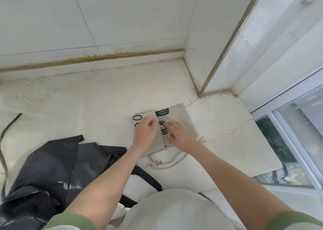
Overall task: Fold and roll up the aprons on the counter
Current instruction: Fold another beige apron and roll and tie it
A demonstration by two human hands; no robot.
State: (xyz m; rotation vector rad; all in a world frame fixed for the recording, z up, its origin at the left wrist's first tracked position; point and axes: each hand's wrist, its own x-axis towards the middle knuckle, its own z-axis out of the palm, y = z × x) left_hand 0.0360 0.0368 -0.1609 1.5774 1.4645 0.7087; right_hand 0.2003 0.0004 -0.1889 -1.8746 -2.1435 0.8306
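Beige apron (176, 114) with dark printed marks: folded into a small packet, flat on the counter (87, 97), toward its right end, near the inner wall corner. Left flap doubled over the middle, fold line running away from the body.

Left hand (145, 133) on that flap: fingers curled together, pinching the folded edge of the cloth. Right hand (181, 135) just beside it on the right half: fingers straight and close together, pressing flat on the fabric by a printed mark. Hands nearly meeting over the fold.

Pale ties (167, 163) trailing from the near edge of the packet, looped loosely on the counter.

Black apron (52, 168) to the near left — crumpled, unfolded, glossy in places. Its strap (7, 138) curving along the far left of the counter. Contact between black and beige cloth not determinable — left forearm lying across the gap.

Hairline crack (234, 130) in the counter surface, right of the hands. White tiled wall (104, 20) behind, with a stained seam at its foot. Window frame (288, 124) on the right. Green sleeve (70, 221) at the bottom edge, pushed up the forearm.
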